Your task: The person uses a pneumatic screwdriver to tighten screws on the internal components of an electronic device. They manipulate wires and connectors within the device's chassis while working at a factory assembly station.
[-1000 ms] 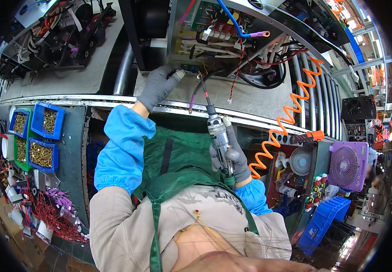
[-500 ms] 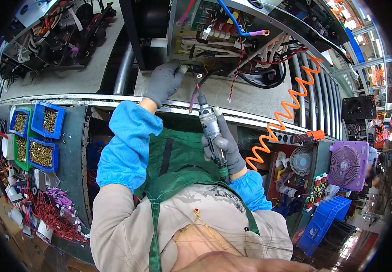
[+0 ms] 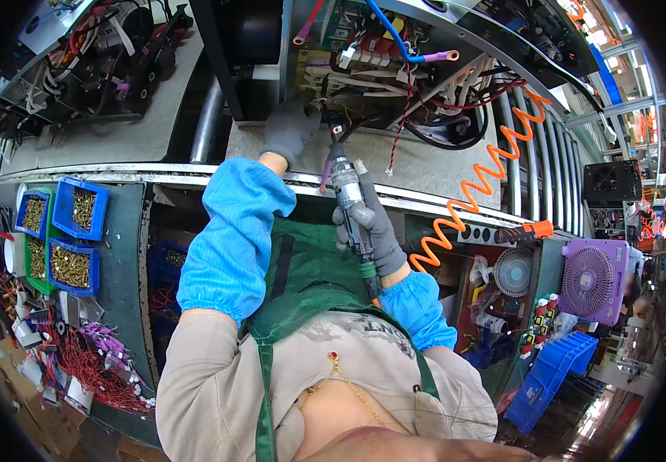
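Observation:
My right hand (image 3: 375, 229), in a grey glove, wraps round a silver air screwdriver (image 3: 346, 183) with a green ring near its lower end. The driver's front end points up at the lower edge of an open metal cabinet (image 3: 285, 71). Beside that front end, my left hand (image 3: 290, 132), also grey-gloved, reaches to the cabinet's lower opening with its fingers curled. Shadow and the glove hide what those fingers hold, if anything. A metal cable lug (image 3: 337, 129) shows between hand and driver. Circuit boards, white wires and a twisted red wire (image 3: 400, 123) fill the cabinet.
An orange coiled air hose (image 3: 468, 202) runs at the right, near an orange-and-black tool (image 3: 524, 231) and a purple fan (image 3: 588, 281). Blue bins (image 3: 78, 231) of brass-coloured screws stand at the left above red wire bundles (image 3: 105, 368). A blue thick cable (image 3: 388, 29) hangs over the cabinet.
My left hand has shifted right and its fingertips are now more hidden at the cabinet's lower edge. My right hand has moved the screwdriver up toward the cabinet and slightly left.

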